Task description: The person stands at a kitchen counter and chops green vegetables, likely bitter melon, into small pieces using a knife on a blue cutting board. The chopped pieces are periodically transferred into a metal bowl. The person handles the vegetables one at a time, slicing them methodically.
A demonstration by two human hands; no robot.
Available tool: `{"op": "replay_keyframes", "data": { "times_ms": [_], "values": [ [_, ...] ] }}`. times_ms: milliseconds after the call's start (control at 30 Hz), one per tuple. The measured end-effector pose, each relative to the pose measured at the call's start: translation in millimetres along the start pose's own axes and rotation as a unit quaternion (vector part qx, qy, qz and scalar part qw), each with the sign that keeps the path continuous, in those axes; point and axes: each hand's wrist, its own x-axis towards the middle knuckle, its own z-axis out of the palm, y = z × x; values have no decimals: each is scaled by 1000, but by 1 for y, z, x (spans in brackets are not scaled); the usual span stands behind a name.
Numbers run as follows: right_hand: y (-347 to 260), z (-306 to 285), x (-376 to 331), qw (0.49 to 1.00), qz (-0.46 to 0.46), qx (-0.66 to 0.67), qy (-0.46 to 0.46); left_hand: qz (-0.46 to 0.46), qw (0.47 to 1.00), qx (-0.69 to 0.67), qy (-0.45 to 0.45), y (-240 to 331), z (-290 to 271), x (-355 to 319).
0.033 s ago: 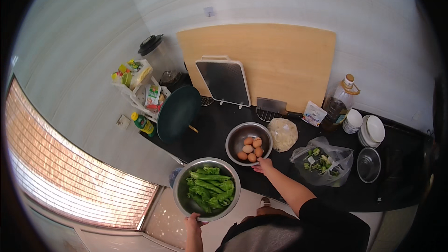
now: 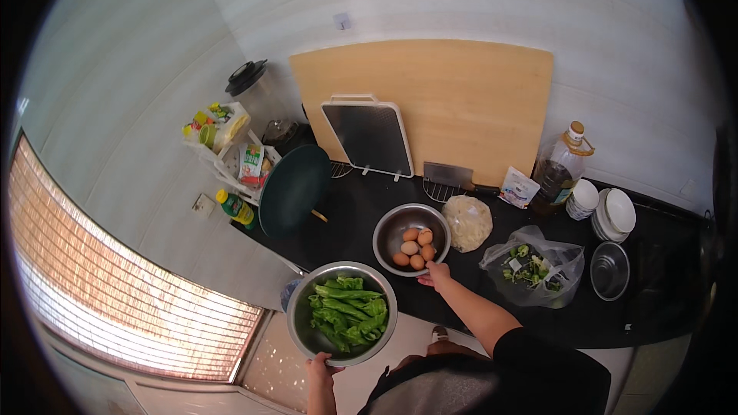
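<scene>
My left hand grips the near rim of a large steel bowl, which is held out past the counter's front edge. Several leafy green lettuce pieces lie in it. With its fingers at the near rim, my right hand is closed on a smaller steel bowl at the counter's front. Brown eggs fill the middle of this bowl. Just right of it sits a clear bag of pale food. Farther right, an opened plastic bag holds green vegetable scraps.
A dark wok leans at the left, near a yellow-green bottle, a white rack and a blender. Behind stand cutting boards and a cleaver. An oil bottle, white bowls and an empty metal bowl stand right.
</scene>
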Motion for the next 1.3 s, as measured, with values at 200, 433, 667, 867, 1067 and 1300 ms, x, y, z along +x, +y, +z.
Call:
{"op": "replay_keyframes", "data": {
  "times_ms": [200, 433, 667, 867, 1067, 1300],
  "values": [
    [1, 4, -14, 995, -46, -2, 88, -11, 999, 23, -43, 31, 14, 35],
    [25, -47, -74, 994, -26, 1, 109, -18, 993, 76, -94, 79, 42, 92],
    [37, -128, -123, 958, -96, 126, 238, -4, 978, 136, -156, 107, 79, 122],
    [-7, -184, -143, 917, -121, 171, 339, -43, 973, 158, -161, 107, 105, 129],
    [-36, -246, -123, 891, -121, 214, 382, -107, 962, 177, -177, 93, 117, 114],
    [-40, -312, -71, 848, -153, 318, 395, -82, 960, 175, -203, 79, 148, 75]
  ]
}}
